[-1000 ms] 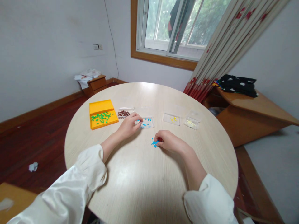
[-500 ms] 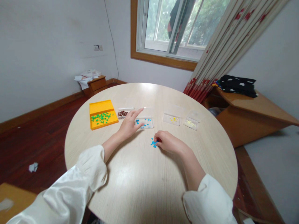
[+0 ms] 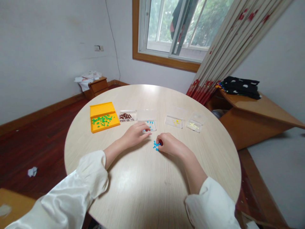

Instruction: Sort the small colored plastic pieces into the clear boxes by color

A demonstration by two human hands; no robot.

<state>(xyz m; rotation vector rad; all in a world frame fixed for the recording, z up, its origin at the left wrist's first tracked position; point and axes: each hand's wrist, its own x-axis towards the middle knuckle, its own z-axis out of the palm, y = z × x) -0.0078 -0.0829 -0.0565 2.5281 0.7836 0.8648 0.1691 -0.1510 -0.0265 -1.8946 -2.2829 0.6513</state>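
Observation:
My left hand (image 3: 134, 135) is over the near left part of a clear box (image 3: 153, 126) with blue pieces in it. Its fingers are apart and hold nothing that I can see. A small pile of loose blue pieces (image 3: 155, 145) lies on the round table (image 3: 133, 184). At the right side of that pile, my right hand (image 3: 169, 143) has its fingertips pressed together, curled down at the blue pieces. Whatever is between those fingertips is too small and too hidden to name.
An open yellow case (image 3: 102, 109) with green pieces stands at the left. Beside it is a clear box of brown pieces (image 3: 125, 116). Toward the right are clear boxes of yellow pieces (image 3: 176, 122) and pale pieces (image 3: 194, 125), with their lids open.
My left hand has come down and nearer to me, uncovering the brown pieces, and its fingers have drawn in somewhat. My right hand stays by the blue pile.

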